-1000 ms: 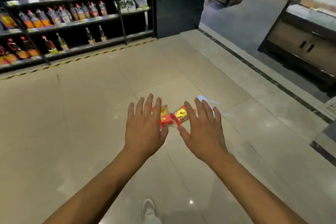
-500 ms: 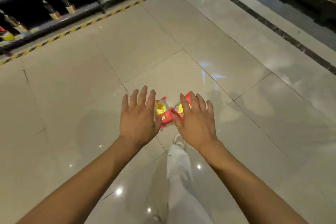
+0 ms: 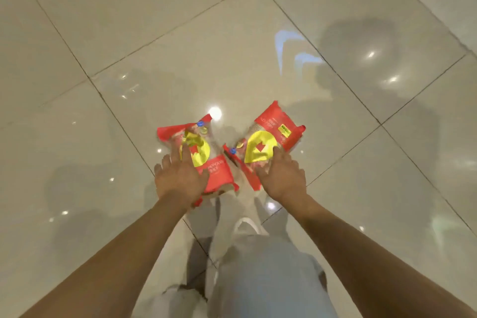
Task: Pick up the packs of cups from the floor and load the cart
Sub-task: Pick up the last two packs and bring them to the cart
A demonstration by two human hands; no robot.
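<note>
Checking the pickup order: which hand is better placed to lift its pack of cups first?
Left, narrowly. The left hand already lies over the left pack, fingers spread across its yellow label. The right hand only reaches the near edge of the right pack. Both packs lie on the floor.

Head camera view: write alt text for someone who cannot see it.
Two bare hands reach down onto two red and yellow packs lying side by side on a glossy tiled floor, the left hand on the left pack, the right hand on the right pack. No cart shows.
</note>
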